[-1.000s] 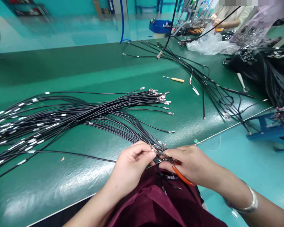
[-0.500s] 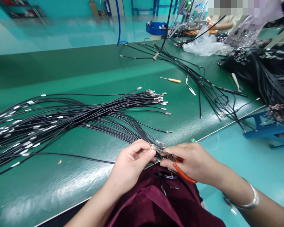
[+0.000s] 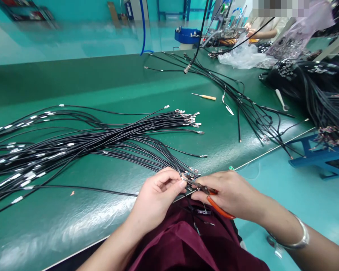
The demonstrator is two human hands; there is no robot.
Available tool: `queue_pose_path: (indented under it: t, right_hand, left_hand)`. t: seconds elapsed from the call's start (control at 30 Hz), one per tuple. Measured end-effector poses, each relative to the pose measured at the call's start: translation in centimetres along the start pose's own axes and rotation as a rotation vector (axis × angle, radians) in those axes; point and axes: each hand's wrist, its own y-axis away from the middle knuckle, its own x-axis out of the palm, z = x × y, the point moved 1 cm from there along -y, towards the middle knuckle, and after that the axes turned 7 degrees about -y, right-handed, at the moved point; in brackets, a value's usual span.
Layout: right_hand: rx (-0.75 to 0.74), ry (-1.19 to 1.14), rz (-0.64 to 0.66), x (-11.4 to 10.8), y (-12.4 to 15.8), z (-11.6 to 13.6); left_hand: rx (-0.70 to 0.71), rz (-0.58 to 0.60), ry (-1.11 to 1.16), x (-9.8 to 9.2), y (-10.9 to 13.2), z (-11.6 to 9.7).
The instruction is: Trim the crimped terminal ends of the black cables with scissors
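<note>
My left hand (image 3: 161, 194) pinches the end of a black cable near its metal terminal, at the table's front edge. In my right hand (image 3: 228, 194) is a pair of pliers (image 3: 216, 203) with orange handles, the fingers wrapped around them. The plier jaws meet the cable end at my left fingertips; whether they are closed on it I cannot tell. Just behind my hands lie more terminal ends (image 3: 192, 172) of the cable bundle. A large bundle of black cables (image 3: 101, 139) with white labels spreads to the left, its other terminals pointing right.
A yellow-handled pick (image 3: 208, 97) lies mid-table near a second cable bundle (image 3: 228, 88). A hose with a metal tip (image 3: 187, 69) hangs above. At right are a heap of cables (image 3: 293, 81) and a blue stand (image 3: 316, 154). Another person's hands (image 3: 250, 30) work at the back.
The labelled cables at the left have shifted a little and spread apart. Both hands stay almost where they were, with the pliers still at the cable end.
</note>
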Motion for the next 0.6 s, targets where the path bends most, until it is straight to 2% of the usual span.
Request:
queue_pose_path:
  t: [0.43,0.6]
  right_hand:
    - [0.017,-0.035,0.022,0.57,0.16,-0.16]
    - [0.085,-0.137,0.056,-0.22,0.04,0.06]
  left_hand:
    - [-0.003,0.021,-0.011,0.13,-0.24,0.59]
    - [-0.007,0.005,0.0,0.31,-0.15,0.04]
